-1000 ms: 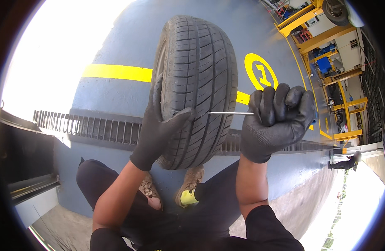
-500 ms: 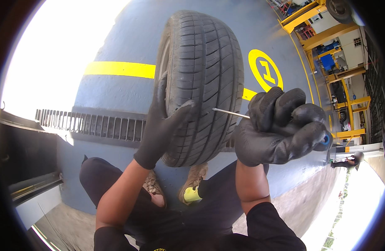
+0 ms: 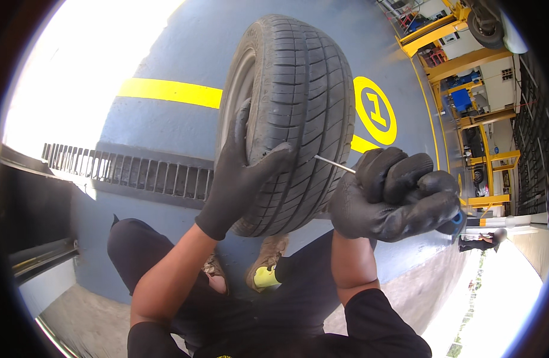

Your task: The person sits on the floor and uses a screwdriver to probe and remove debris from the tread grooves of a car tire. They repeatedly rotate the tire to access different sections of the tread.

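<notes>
A black car tire [image 3: 304,89] on a wheel stands upright on its tread in front of me, its grey rim [image 3: 243,80] showing on the left side. My gloved left hand [image 3: 244,173] grips the tire's near left edge, thumb on the tread and fingers over the sidewall toward the rim. In a fist, my gloved right hand [image 3: 393,197] holds a screwdriver [image 3: 337,164] with a thin metal shaft. Its tip meets a groove in the tread; whether it has gone in, I cannot tell. Most of the handle is hidden, with a blue end [image 3: 458,218] showing.
A metal drain grate [image 3: 131,173] crosses the blue-grey floor at left. Yellow lines [image 3: 167,92] and a yellow circle [image 3: 376,110] mark the floor. Yellow lift posts [image 3: 483,167] stand at right, with a person [image 3: 480,241] farther off. My shoes [image 3: 265,262] are close behind the tire.
The tire has turned slightly, showing more of its rim. My right hand has moved a little down and left, and the screwdriver tip now sits in the tread groove.
</notes>
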{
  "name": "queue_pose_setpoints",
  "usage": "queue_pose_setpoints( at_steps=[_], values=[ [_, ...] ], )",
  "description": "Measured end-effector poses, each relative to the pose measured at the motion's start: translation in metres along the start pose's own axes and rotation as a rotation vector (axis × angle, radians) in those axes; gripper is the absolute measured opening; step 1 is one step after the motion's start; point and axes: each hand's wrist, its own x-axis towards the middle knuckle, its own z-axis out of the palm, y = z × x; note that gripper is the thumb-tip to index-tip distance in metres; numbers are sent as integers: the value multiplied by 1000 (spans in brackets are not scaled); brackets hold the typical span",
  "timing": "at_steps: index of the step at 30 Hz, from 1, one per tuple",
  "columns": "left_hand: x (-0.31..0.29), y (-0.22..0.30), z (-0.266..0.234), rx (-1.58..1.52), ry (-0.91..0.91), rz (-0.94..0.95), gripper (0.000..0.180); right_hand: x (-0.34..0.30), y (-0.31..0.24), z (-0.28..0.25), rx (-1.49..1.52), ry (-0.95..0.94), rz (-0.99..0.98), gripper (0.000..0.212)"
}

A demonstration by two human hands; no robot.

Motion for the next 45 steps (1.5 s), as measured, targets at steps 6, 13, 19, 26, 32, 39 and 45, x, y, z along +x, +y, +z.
queue_pose_setpoints(
  at_steps=[6,13,19,26,32,39,45],
  values=[
    [-3,3,0,6,29,6,92,8,3,-1,295,-223,292,30],
    [-10,-4,2,86,52,15,90,27,8,15,150,-129,837,33],
    [-10,-6,5,106,76,14,86,18,29,-23,239,191,1050,34],
    [-10,3,9,116,26,114,79,16,22,-32,153,242,868,33],
    [-6,-2,7,26,-1,3,80,1,-3,-18,63,-135,185,33],
    [-9,-5,8,28,39,-1,78,21,13,-11,46,189,868,39],
    [-10,2,5,19,66,-1,75,21,34,-3,104,238,1096,35]
  ],
)
